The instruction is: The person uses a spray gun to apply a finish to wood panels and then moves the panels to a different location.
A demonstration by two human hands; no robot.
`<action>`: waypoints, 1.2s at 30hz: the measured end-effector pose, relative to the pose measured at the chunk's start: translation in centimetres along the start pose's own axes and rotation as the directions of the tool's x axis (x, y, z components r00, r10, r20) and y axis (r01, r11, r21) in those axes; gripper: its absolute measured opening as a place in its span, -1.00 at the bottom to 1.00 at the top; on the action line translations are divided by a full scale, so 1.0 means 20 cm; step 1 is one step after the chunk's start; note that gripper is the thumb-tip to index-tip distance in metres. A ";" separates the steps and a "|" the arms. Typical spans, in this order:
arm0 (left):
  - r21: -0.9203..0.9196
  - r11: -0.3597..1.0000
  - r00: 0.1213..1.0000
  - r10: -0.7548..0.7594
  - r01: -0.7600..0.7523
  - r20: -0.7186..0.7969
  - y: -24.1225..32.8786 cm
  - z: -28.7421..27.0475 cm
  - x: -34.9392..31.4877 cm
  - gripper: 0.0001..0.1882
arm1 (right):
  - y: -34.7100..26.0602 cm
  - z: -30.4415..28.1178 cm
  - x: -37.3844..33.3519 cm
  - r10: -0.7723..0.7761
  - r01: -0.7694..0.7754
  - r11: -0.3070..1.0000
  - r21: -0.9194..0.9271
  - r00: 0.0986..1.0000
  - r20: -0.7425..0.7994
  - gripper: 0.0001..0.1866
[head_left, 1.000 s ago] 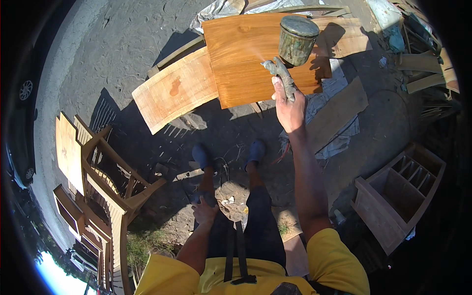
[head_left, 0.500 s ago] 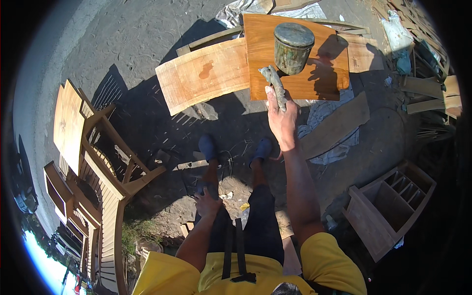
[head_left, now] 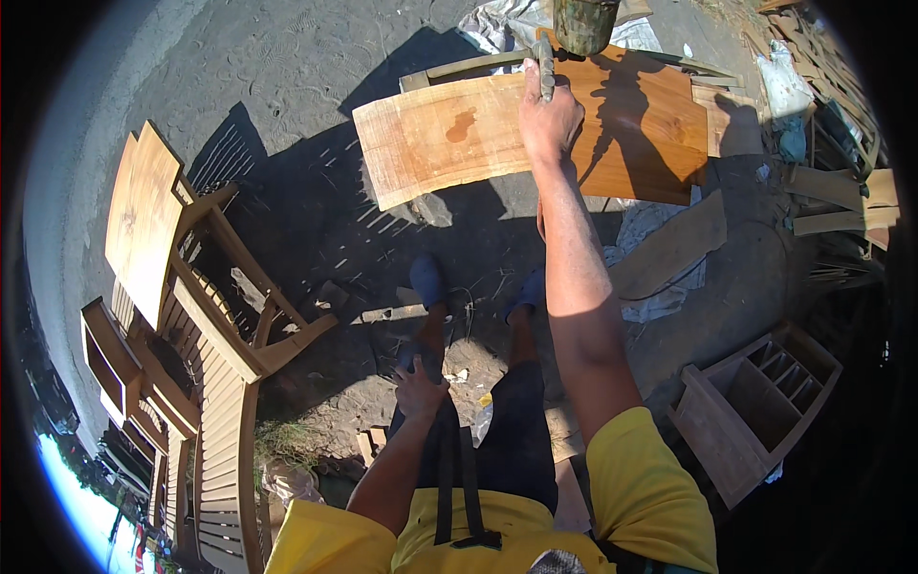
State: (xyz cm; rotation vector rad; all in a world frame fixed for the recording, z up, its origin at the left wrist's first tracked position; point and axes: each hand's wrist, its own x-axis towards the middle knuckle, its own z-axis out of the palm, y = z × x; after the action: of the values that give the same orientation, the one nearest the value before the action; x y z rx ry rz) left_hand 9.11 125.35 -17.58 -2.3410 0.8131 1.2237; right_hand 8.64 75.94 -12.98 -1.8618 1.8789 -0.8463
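Note:
Out in front of me, my right hand (head_left: 552, 120) is wrapped round the handle of a spray gun (head_left: 546, 72). Its stained metal cup (head_left: 585, 27) hangs over the far part of a glossy orange-brown board (head_left: 660, 153), partly cut off by the top of the picture. A thin reddish hose (head_left: 541, 222) shows below my right wrist. Dark shadows of the gun and my arm fall on that board. To its left lies a pale wooden board (head_left: 421, 143) with a darker wet-looking spot. My left hand (head_left: 419, 390) rests on my left knee, fingers spread, holding nothing.
On the left stand a slatted wooden bench (head_left: 225, 450) and a pale panel (head_left: 143, 225). A wooden cabinet with compartments (head_left: 755, 411) lies at the right. Near the boards are a plank (head_left: 674, 249), white sheeting (head_left: 660, 301) and stacked offcuts (head_left: 841, 201).
My right hand has carried the spray gun farther away, toward the far edge of the orange-brown board. My view has shifted a little; my left hand stays on my knee.

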 end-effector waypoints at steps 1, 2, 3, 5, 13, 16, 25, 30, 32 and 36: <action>-0.010 1.000 1.000 0.006 -0.006 0.011 0.00 -0.01 0.01 -0.01 | -0.02 0.01 0.01 0.007 -0.007 1.000 -0.008 1.000 -0.007 -0.49; -0.015 1.000 1.000 0.001 -0.001 0.010 -0.03 -0.02 0.02 -0.01 | -0.04 0.00 -0.02 0.006 -0.006 1.000 -0.026 1.000 0.008 -0.50; -0.041 0.999 1.000 0.017 -0.016 0.015 -0.03 -0.04 0.03 0.00 | -0.03 -0.01 -0.04 -0.002 0.002 1.000 -0.030 1.000 0.005 -0.50; -0.073 0.997 0.999 0.040 -0.038 0.017 -0.06 -0.03 0.05 0.01 | -0.02 -0.04 -0.11 -0.011 0.014 0.993 -0.118 1.000 0.026 -0.50; -0.126 0.991 0.992 -0.037 0.052 0.119 -0.14 0.07 0.15 0.08 | -0.10 -0.06 -0.21 0.029 -0.023 0.995 -0.100 0.997 0.068 -0.50; -0.173 0.985 0.991 0.017 0.007 0.135 -0.14 0.06 0.17 0.08 | -0.10 0.02 -0.07 0.046 -0.041 0.989 -0.145 0.998 0.032 -0.49; -0.190 0.981 0.988 -0.001 0.031 0.155 -0.14 0.00 0.17 0.06 | -0.07 0.06 -0.03 0.012 -0.009 0.986 -0.168 1.000 0.017 -0.41; -0.166 0.986 0.992 -0.006 0.027 0.124 -0.16 0.00 0.16 0.03 | -0.08 -0.10 -0.27 0.091 -0.081 0.985 -0.150 0.994 0.057 -0.46; -0.171 0.985 0.991 -0.003 0.026 0.135 -0.16 0.01 0.16 0.03 | -0.08 -0.19 -0.38 0.124 -0.114 0.985 -0.131 0.990 0.073 -0.49; -0.137 0.991 0.997 0.021 -0.010 0.080 -0.14 0.03 0.15 -0.02 | 0.01 -0.38 -0.65 0.086 -0.074 0.992 -0.106 0.991 0.105 -0.53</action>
State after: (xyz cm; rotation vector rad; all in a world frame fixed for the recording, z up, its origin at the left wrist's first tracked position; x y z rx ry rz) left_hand 11.90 126.96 -20.23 -2.3775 0.7432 1.4122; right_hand 4.41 89.93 -9.37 -1.8379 1.9473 -0.6206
